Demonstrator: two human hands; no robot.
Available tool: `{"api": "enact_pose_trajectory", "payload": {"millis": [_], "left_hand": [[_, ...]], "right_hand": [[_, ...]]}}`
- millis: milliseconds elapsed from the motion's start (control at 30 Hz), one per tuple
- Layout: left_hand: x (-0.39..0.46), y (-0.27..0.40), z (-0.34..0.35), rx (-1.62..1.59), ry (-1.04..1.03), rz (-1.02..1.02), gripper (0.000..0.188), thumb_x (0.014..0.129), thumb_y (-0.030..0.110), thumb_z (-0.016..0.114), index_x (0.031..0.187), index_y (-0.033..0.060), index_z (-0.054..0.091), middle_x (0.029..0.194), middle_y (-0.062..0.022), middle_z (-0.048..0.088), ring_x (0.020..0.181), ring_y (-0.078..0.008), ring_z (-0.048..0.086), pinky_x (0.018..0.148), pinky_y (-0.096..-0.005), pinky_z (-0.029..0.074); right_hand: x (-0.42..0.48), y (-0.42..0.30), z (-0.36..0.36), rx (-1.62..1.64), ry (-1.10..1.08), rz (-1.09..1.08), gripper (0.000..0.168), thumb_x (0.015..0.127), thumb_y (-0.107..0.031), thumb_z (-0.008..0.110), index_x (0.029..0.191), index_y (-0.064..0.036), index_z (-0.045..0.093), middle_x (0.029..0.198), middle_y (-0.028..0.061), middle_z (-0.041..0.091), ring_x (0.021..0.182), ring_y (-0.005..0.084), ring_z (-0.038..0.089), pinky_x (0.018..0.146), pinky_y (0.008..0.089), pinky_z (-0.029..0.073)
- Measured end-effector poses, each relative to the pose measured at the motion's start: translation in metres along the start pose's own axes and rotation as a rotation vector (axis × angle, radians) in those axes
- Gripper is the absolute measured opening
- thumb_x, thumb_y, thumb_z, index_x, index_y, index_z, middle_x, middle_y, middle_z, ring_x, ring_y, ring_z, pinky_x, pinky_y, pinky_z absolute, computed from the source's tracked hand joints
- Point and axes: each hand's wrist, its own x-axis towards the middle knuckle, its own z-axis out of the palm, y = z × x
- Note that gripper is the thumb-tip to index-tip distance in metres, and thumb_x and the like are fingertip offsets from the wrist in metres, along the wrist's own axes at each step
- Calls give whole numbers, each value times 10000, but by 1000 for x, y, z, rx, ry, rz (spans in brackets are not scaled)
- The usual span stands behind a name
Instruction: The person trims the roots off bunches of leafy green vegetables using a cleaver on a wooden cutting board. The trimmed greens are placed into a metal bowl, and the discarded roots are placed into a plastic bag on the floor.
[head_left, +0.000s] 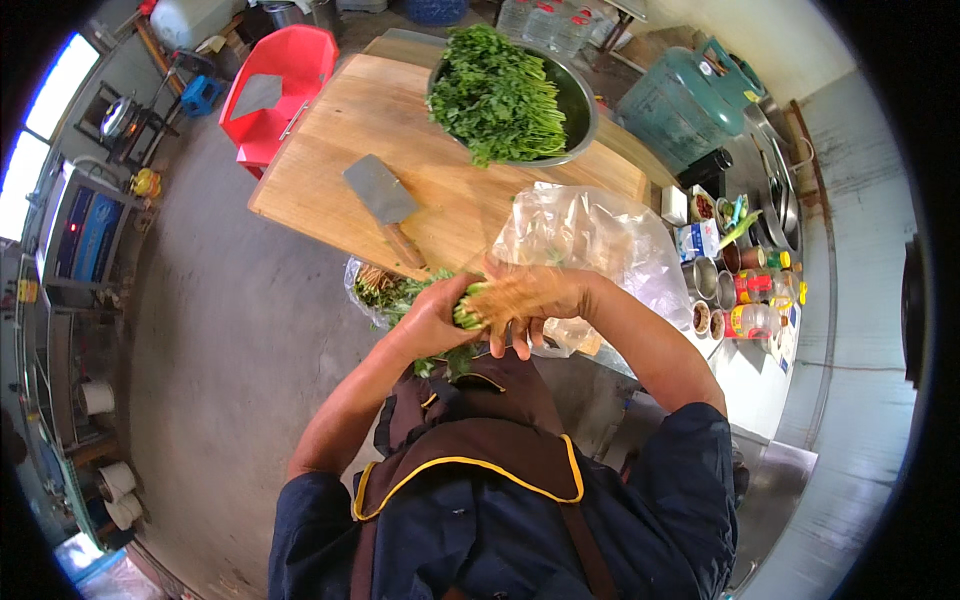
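My left hand (437, 313) is closed around a bunch of leafy green herbs, probably coriander (469, 307), with the pale cut-looking stem ends towards the right. My right hand (529, 300) is at those stem ends, palm blurred and fingers spread; whether it grips any strands there is hard to tell. Leaves hang below my left hand. Just beyond the hands, a cleaver (382, 193) with a wooden handle lies on the wooden board (315, 157). A clear plastic bag (600, 232) is spread beside my right forearm. More rooted herbs (379, 289) sit in a bag below the board's near edge.
A steel bowl (581, 112) heaped with green herbs stands at the board's far side. Right of it are a green gas cylinder (679, 105) and a counter with bottles (754, 321), cups and pans. A red chair (281, 97) stands left of the board.
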Motion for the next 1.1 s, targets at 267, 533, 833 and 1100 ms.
{"api": "enact_pose_trajectory", "payload": {"millis": [267, 533, 833, 1100], "left_hand": [[-37, -23, -32, -939, 104, -96, 863, 694, 367, 916, 1355, -18, 517, 1101, -75, 667, 1054, -177, 616, 931, -312, 482], [-69, -49, -42, -1150, 23, -155, 774, 703, 382, 880, 1283, -5, 545, 1078, -129, 676, 981, -222, 664, 906, -350, 522], [-66, -24, -33, -1333, 127, -331, 822, 751, 314, 805, 1408, -22, 445, 1223, -130, 631, 1075, -237, 654, 942, -365, 544], [-49, -45, -2, -1286, 278, -307, 830, 774, 396, 769, 1415, -17, 442, 1249, -142, 623, 1071, -247, 666, 932, -366, 560]], "right_hand": [[62, -19, 5, -6, 114, -211, 656, 1024, -590, 441, 1029, 25, 669, 810, 165, 724, 491, 169, 630, 413, 251, 480], [129, 5, 54, -200, 760, -698, 404, 899, -280, 763, 1157, 8, 646, 987, 47, 685, 867, 111, 633, 745, 265, 509], [132, 17, 59, 92, 638, -688, 418, 955, -290, 704, 1203, 41, 641, 1085, 58, 681, 949, 130, 625, 867, 291, 504], [132, 33, 18, 413, 567, -631, 314, 937, -199, 674, 1154, 26, 651, 1055, 53, 691, 922, 129, 638, 855, 282, 516]]}}
